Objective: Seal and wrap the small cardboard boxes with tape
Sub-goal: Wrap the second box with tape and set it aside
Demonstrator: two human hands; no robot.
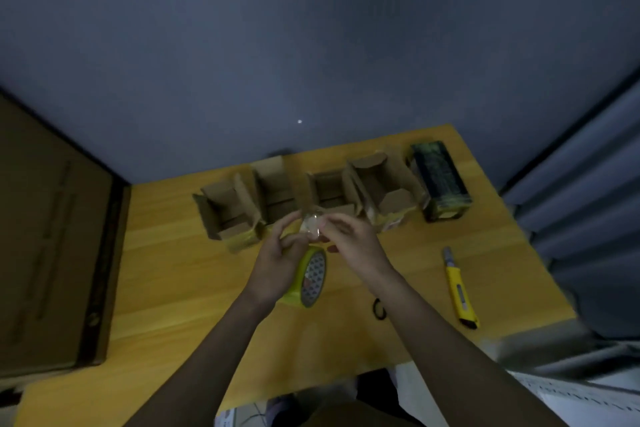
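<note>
Far left, off the table edge: a large flat brown carton [52,236] leaning in shadow. On the wooden table [166,288], a row of four open cardboard boxes [228,215], flaps up, untaped on top, with yellowish tape visible low on some fronts. In front of the row, held above the table: left hand [277,253] curled round the yellow tape roll [310,279], thumb and fingers gripping its rim. Just right of it, right hand [349,236] pinching the loose clear tape end [311,225] between fingertips, peeled up off the roll. Step in hand, by the look of it: freeing and drawing out a length of tape, no box yet closed. Next move likely calls for a steady pull to length, flaps folded shut, strip laid over the seam. Further right: a small black ring [379,309], a yellow utility knife [459,291] within reach for cutting, and at the row's end a dark wrapped box [440,180].
</note>
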